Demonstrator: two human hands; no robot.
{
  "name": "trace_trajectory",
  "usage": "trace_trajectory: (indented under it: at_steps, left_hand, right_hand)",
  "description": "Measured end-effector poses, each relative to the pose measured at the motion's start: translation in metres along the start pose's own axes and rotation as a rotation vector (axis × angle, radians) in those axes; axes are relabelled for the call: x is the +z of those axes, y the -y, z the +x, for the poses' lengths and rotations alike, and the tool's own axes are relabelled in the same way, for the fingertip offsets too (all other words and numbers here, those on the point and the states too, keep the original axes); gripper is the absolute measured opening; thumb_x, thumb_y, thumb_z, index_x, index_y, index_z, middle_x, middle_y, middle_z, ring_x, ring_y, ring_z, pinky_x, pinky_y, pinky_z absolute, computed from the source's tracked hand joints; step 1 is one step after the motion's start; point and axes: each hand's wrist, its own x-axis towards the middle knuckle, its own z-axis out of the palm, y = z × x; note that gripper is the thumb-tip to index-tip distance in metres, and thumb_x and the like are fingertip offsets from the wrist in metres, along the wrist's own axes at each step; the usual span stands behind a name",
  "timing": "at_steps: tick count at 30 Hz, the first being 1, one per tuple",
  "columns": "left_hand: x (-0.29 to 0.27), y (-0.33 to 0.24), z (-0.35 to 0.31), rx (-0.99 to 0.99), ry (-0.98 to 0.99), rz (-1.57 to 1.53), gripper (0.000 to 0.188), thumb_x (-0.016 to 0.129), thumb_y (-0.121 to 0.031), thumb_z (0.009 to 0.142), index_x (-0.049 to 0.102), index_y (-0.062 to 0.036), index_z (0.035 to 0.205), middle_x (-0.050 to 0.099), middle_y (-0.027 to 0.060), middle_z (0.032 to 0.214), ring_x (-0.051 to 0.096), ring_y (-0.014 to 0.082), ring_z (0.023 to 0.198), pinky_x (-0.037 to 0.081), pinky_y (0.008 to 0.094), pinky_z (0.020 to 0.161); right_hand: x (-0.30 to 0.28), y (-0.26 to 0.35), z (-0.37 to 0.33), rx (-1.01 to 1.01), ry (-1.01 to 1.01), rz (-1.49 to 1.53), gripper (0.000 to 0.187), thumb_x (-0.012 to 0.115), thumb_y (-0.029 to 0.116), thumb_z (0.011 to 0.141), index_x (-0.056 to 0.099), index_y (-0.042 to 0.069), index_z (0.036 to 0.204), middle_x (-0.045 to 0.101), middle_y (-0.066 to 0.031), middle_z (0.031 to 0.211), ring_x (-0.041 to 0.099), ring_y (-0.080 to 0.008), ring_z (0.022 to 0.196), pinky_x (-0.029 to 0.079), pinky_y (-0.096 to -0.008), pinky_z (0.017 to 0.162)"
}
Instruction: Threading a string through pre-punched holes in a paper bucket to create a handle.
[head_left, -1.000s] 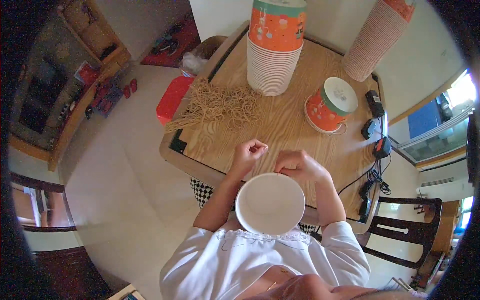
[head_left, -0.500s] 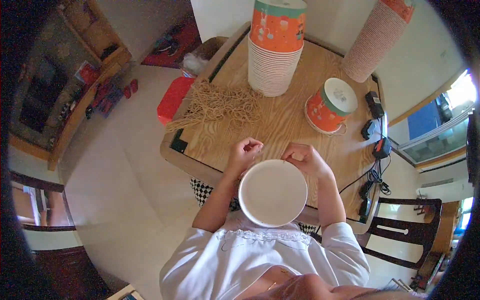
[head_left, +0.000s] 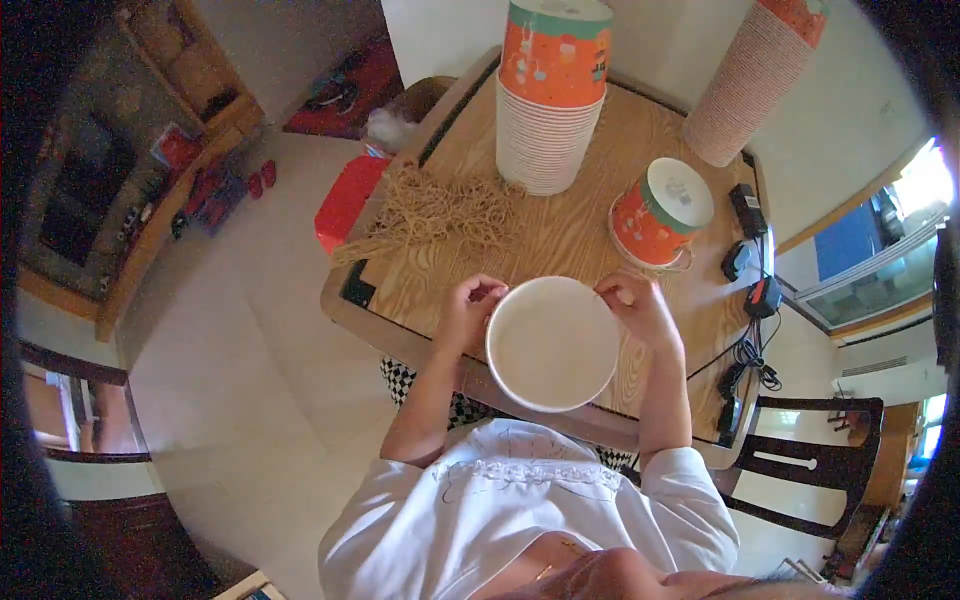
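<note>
A paper bucket [head_left: 553, 345], its round white inside turned up toward me, is between my hands at the table's near edge. My left hand [head_left: 467, 312] is closed at the upper left of its rim, fingertips pinched together. My right hand [head_left: 638, 312] pinches at the rim's upper right. Whether a thin strand is also in the fingers, I cannot tell. Beyond the right hand, an orange and green printed bucket [head_left: 660, 212] stands upside down, with a loop of twine at its lower rim. Loose brown twine [head_left: 440, 215] lies heaped at the table's left.
A tall stack of nested paper buckets [head_left: 550, 130] stands at the far side of the wooden table [head_left: 395, 285]. Another stack [head_left: 755, 85] leans at the back right. Black adapters and cords [head_left: 764, 297] line the right edge. A dark chair [head_left: 810, 460] stands at right.
The bucket has moved up and away from my chest. My hands have spread apart to either side of its rim; the left was pinched clear of it before.
</note>
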Motion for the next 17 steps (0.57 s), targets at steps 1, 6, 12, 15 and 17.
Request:
trace_trajectory:
  at_steps: [1,6,12,15,17]
  left_hand:
    - [-0.006,0.003,0.003,0.057,-0.009,0.041,0.009,0.064,-0.013,0.083,0.064,-0.0043,0.086,0.063,0.0005,0.075,0.055,0.0075,0.067,0.046,0.0225,0.063]
    - [-0.033,-0.019,-0.004,0.046,-0.04,0.123,0.007,0.065,-0.012,0.083,0.064,-0.005,0.085,0.061,-0.0025,0.073,0.053,0.0055,0.067,0.043,0.0208,0.061]
    - [-0.061,-0.026,-0.015,0.065,-0.16,0.148,0.009,0.066,-0.012,0.081,0.064,-0.0037,0.082,0.06,-0.0025,0.072,0.052,0.0037,0.065,0.041,0.018,0.059]
    - [-0.069,-0.041,-0.019,0.018,-0.176,0.078,0.009,0.066,-0.012,0.082,0.064,-0.0035,0.084,0.062,-0.0014,0.072,0.053,0.004,0.063,0.041,0.0176,0.057]
    - [-0.076,-0.05,-0.021,-0.045,-0.14,0.001,0.011,0.065,-0.013,0.083,0.063,-0.0028,0.088,0.064,0.0009,0.076,0.057,0.0048,0.066,0.041,0.0172,0.056]
  right_hand:
    - [-0.005,-0.011,0.001,-0.075,-0.018,-0.037,0.008,0.063,-0.003,0.073,0.063,0.0,0.081,0.063,-0.0052,0.078,0.059,-0.0155,0.078,0.046,-0.0286,0.07]
    - [-0.025,-0.018,-0.006,-0.053,-0.146,-0.253,0.012,0.061,-0.004,0.073,0.063,0.002,0.083,0.062,-0.0058,0.078,0.06,-0.0156,0.077,0.047,-0.0282,0.068]
    - [-0.035,-0.034,-0.014,0.083,-0.382,-0.334,0.008,0.062,0.009,0.077,0.063,0.006,0.085,0.063,-0.0123,0.084,0.062,-0.0296,0.074,0.049,-0.0361,0.065]
    - [-0.036,-0.04,-0.019,0.156,-0.431,-0.415,0.008,0.062,0.012,0.078,0.062,0.007,0.085,0.063,-0.0131,0.085,0.063,-0.0304,0.076,0.049,-0.0383,0.065]
    - [-0.036,-0.041,-0.021,0.211,-0.453,-0.465,0.009,0.062,0.013,0.078,0.062,0.007,0.085,0.063,-0.0136,0.085,0.063,-0.0304,0.077,0.049,-0.0393,0.065]
